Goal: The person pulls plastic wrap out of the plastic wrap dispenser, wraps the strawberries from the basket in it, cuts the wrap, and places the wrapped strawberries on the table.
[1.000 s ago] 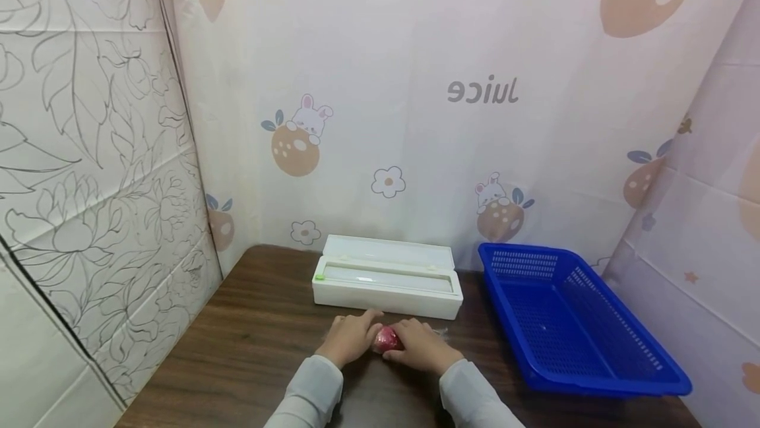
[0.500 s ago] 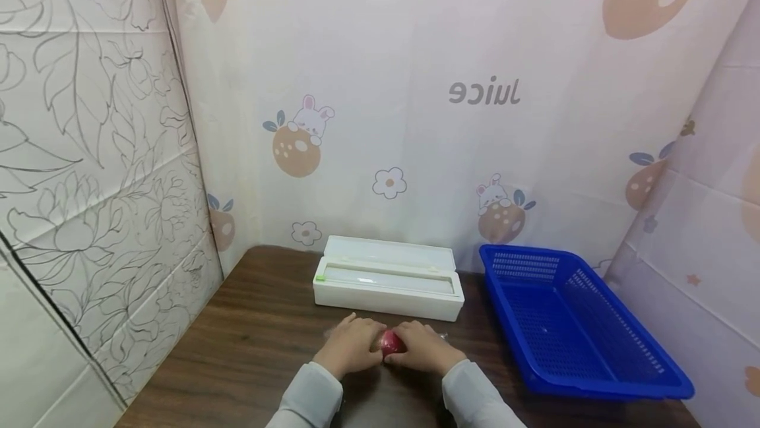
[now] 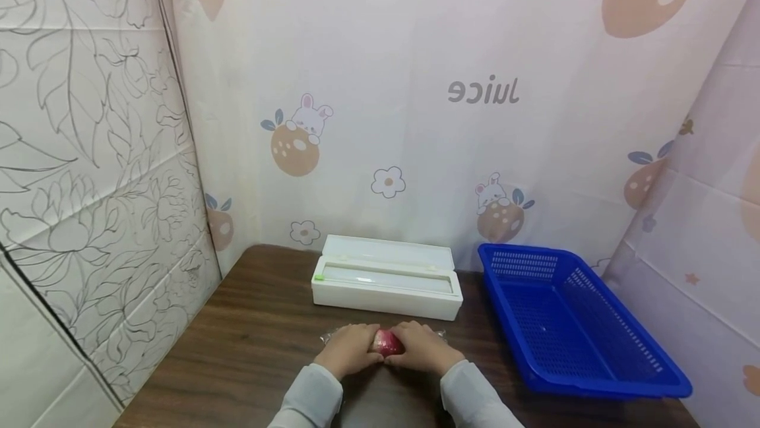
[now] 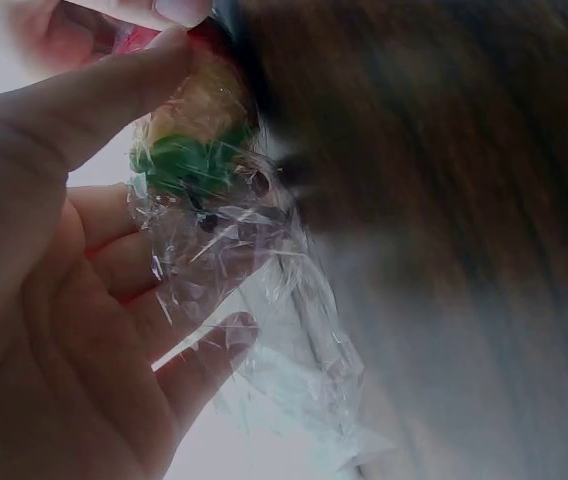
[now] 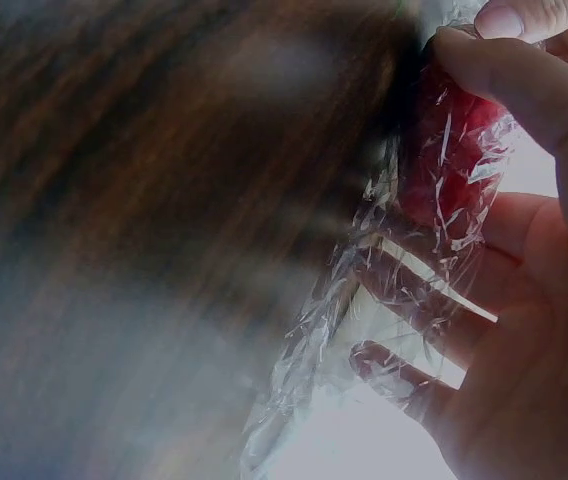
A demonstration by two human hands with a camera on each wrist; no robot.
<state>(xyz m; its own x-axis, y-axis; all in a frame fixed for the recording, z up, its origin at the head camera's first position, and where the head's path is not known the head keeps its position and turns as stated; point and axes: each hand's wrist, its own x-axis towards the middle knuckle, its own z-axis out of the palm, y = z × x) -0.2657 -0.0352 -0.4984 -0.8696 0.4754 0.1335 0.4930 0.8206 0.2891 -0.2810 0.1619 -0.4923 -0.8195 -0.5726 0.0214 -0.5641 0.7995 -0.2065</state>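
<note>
A red fruit-like thing (image 3: 387, 343) lies between my hands low over the table, wrapped in clear cling film (image 4: 304, 350). The left wrist view shows a yellowish band and a green end (image 4: 189, 160) on it; its exact kind is unclear. My left hand (image 3: 349, 350) grips the green end, thumb on the near side and fingers behind. From the other side my right hand (image 3: 423, 349) holds the red end (image 5: 449, 150) likewise. The two thumb tips nearly meet. Loose film trails past both hands, crumpled across the spread fingers.
Behind the hands stands a white cling film dispenser (image 3: 386, 299), its lid (image 3: 388, 251) raised and a green slider (image 3: 319, 277) at its left. A blue plastic basket (image 3: 528, 362) sits to the right on the dark wooden table (image 3: 237, 342). Printed curtains hang behind.
My left hand has drawn back slightly, its index finger no longer stretched toward the dispenser but curled onto the wrapped thing. The right hand has hardly moved. More film shows at the left.
</note>
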